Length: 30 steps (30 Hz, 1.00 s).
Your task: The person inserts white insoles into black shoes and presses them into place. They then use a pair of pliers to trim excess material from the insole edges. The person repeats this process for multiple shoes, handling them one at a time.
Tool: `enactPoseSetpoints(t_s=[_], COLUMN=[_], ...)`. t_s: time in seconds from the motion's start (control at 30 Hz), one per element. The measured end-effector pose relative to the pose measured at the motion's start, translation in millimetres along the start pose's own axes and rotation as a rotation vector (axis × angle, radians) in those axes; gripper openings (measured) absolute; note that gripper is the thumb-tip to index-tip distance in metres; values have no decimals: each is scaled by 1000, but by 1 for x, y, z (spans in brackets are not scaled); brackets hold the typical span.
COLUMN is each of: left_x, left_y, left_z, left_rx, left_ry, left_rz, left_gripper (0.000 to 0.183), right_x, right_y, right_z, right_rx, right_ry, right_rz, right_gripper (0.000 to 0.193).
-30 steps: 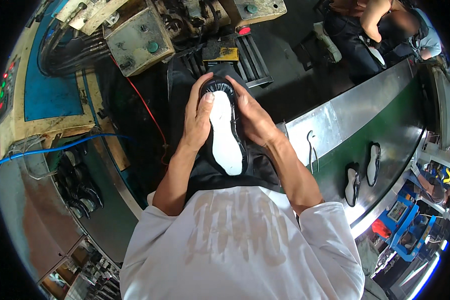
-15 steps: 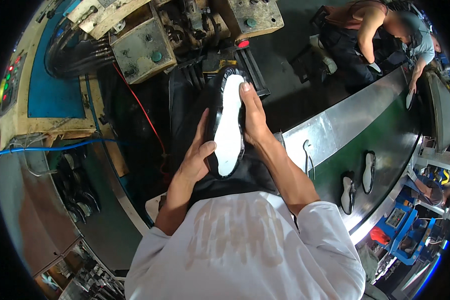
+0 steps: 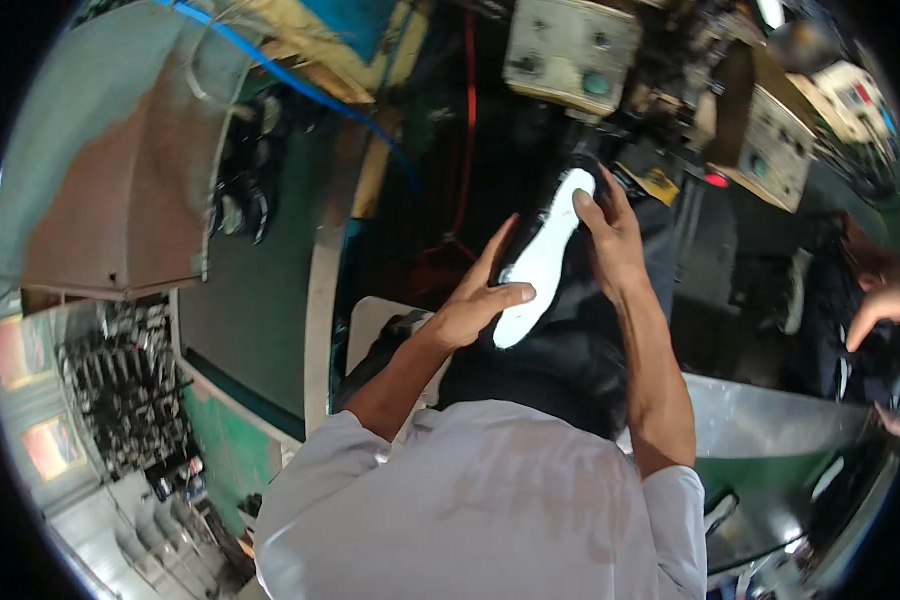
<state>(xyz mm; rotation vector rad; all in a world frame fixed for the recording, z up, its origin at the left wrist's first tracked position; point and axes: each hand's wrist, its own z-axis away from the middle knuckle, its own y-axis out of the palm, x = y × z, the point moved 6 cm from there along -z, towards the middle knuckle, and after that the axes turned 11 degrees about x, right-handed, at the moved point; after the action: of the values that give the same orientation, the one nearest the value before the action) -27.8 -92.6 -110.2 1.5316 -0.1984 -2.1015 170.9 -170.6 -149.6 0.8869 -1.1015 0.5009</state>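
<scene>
Both hands hold a black shoe (image 3: 545,265) over my lap, its white underside turned up toward me. The shoe lies tilted, one end pointing away to the right and the other toward my body. My left hand (image 3: 475,305) grips its near end, thumb on the white underside and fingers along the black side. At the far end, my right hand (image 3: 615,235) is closed on it with the thumb pressed on the white surface. The fingers behind the shoe are partly hidden.
Ahead stand machine control boxes (image 3: 570,55); a red cable (image 3: 470,120) hangs nearby. On the left, a blue hose (image 3: 300,85) crosses above a belt (image 3: 255,320) with black shoes (image 3: 235,205). At right, a green conveyor (image 3: 740,490) carries shoes, and a co-worker's arm (image 3: 878,312) shows.
My view has swung left, so the machine and conveyor have shifted right in the picture. The shoe stays in both hands, its far end now leaning further right.
</scene>
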Motion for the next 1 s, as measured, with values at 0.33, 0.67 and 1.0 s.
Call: enactPoseSetpoints(t_s=[0.33, 0.67, 1.0], left_x=[-18, -8, 36], left_y=[-358, -538, -188], left_z=[95, 98, -134], left_rx=[-1020, -590, -180], left_ry=[-340, -1071, 79], left_rz=[-829, -1657, -846], left_gripper=[105, 93, 37], right_x=[-5, 25, -147], right_y=[-129, -258, -239], right_z=[41, 210, 804], right_rx=[-261, -661, -1539], right_ry=[199, 183, 1180], right_rz=[41, 180, 352], right_gripper=[50, 54, 35])
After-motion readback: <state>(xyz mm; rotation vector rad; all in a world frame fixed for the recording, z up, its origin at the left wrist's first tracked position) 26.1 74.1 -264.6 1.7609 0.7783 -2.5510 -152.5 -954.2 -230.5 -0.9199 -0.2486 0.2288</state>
